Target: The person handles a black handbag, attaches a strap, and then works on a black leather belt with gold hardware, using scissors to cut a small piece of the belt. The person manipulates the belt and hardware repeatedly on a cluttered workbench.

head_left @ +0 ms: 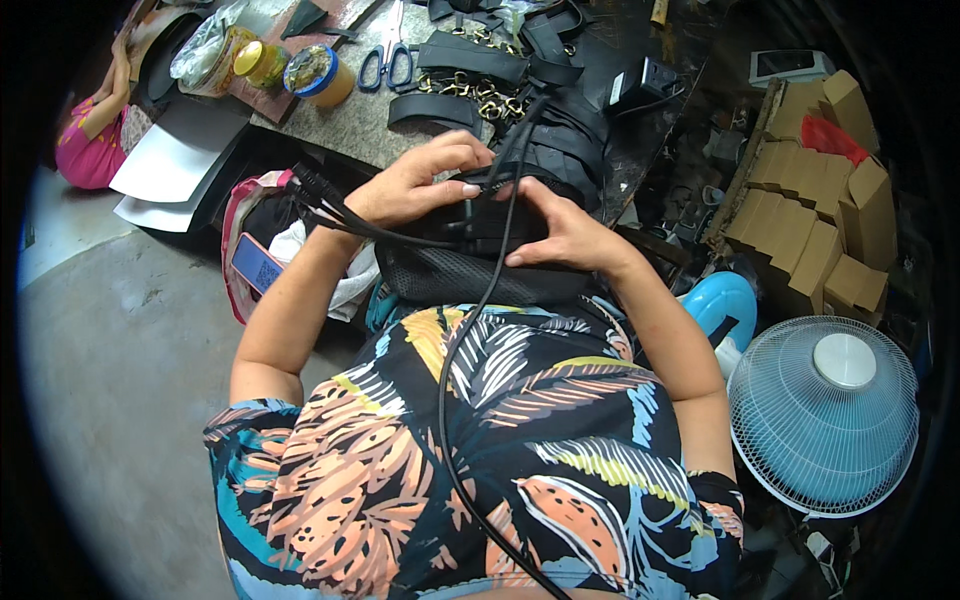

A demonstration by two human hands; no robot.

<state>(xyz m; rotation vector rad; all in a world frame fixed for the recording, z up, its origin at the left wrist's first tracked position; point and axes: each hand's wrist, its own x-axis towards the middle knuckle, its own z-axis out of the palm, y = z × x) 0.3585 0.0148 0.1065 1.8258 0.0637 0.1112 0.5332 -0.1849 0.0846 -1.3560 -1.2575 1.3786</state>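
At far left a seated person in pink (88,140) works apart by white sheets (172,160). A phone (257,264) lies in a bag below the table (350,125) edge. On the table stand a yellow-lidded jar (256,62) and a blue-rimmed tub (318,74), then scissors (388,62) and black straps with buckles (462,82).

The left hand (415,185) is closed round a bunch of black cords (335,212), fingers curled over the top of a black fabric piece (480,222), thumb pressing its upper edge. That piece sits between both hands, just over a mesh panel (450,275) at the person's lap, against the table edge. The right hand (565,232) pinches the piece from the other side, thumb and forefinger closed on it, the other fingers tucked under.

My judgement: the hands are seating or folding a strap end on the piece. To do it well, the cords should stay bundled so they do not slip, both thumbs should press evenly along the edge, and the dangling cable (470,350) should be kept out of the fold.

To the right lie cardboard boxes (810,230), a blue stool (722,305) and a fan (825,415)
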